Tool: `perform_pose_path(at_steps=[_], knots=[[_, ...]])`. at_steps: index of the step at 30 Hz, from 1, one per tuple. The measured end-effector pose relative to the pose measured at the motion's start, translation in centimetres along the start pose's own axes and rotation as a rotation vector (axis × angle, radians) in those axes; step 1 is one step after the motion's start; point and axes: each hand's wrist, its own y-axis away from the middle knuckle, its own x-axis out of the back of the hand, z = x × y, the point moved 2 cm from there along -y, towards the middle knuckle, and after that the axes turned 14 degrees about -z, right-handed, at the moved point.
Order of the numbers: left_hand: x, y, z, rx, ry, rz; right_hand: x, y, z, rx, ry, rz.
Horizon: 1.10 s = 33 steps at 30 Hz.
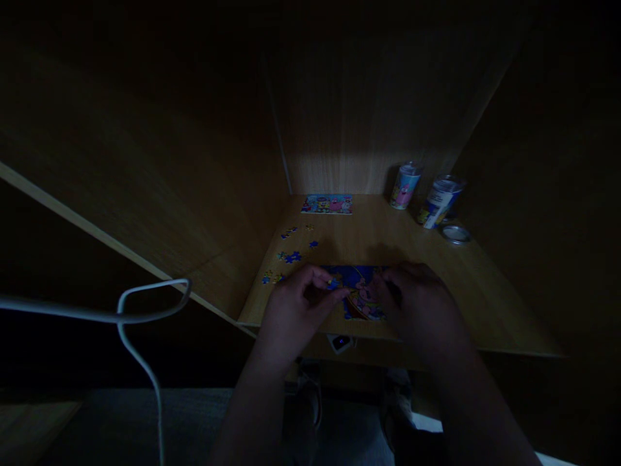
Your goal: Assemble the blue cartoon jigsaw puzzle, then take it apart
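Observation:
A partly assembled jigsaw puzzle (361, 298), blue with pink figures, lies near the front edge of the wooden shelf. My left hand (303, 307) is at its left side, thumb and forefinger pinched around a small blue and yellow puzzle piece (334, 283). At the right side, my right hand (417, 298) has curled fingers gripping the puzzle's edge; some of its fingertips are in shadow. Several loose puzzle pieces (293, 257), blue and yellow, are scattered to the left, beyond my left hand.
A finished-looking picture puzzle (327, 204) lies by the back wall. Two printed cans, a pink one (405, 188) and a blue-white one (439, 202), stand at back right beside a round metal lid (456, 234). A white cable (155, 317) hangs at left. The light is dim.

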Motion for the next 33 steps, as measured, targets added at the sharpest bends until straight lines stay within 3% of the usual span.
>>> perform_pose_path(at_steps=[33], knots=[[-0.16,-0.09,0.13,-0.003,-0.059,-0.011,-0.18,0.02,0.07,0.012,0.011,0.015]])
